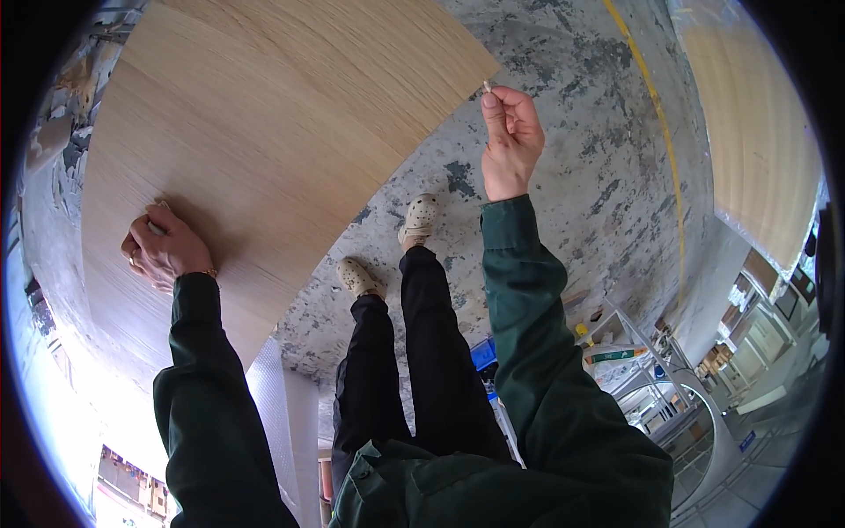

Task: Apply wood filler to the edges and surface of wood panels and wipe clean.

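A large panel with light wood grain (264,132) stretches across the upper left in front of me. My left hand (167,246) rests over its left part with the fingers curled together. A bit of something pale shows at those fingertips, too small to name. By the panel's right corner, my right hand (512,136) is raised with thumb and forefinger pinched. A small whitish piece (487,86) pokes out of that pinch, close to the panel's edge. Whether the piece touches the edge I cannot tell.
Below the panel lies a grey, paint-worn floor (581,167) with a yellow line (662,114). My feet in beige clogs (422,216) stand beside the panel's edge. Another pale board (748,132) is at the right, and a metal frame (634,330) and round hoop (717,431) stand lower right.
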The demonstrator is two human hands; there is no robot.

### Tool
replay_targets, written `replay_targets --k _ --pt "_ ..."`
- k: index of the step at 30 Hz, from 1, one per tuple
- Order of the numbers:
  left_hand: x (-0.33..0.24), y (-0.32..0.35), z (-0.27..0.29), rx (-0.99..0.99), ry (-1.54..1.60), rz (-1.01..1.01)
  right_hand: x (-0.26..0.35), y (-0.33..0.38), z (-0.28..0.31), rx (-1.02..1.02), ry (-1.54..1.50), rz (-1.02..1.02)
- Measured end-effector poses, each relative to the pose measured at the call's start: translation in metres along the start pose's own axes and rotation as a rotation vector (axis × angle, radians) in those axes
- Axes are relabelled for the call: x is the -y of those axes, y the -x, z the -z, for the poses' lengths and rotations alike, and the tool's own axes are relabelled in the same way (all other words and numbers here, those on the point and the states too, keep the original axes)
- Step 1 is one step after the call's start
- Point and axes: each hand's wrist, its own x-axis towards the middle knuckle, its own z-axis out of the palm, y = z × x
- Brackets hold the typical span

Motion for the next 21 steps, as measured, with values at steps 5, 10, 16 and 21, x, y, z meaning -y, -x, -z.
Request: replay_targets --k 5,10,16,21 --pt "-0.002 -0.001 0.005 0.032 0.012 0.022 0.002 0.008 0.001 0.039 0.154 0.065" --pt "0.0 0.001 0.0 -0.002 0.019 -0.006 0.0 0.01 0.008 0.049 0.162 0.092" --pt "-0.001 -0.001 0.006 0.012 0.013 -0.005 0.013 -0.002 0.001 -0.022 0.124 0.111" --pt "0.0 0.0 0.001 0.013 0.016 -0.005 0.016 0.004 0.004 0.04 0.354 0.238"
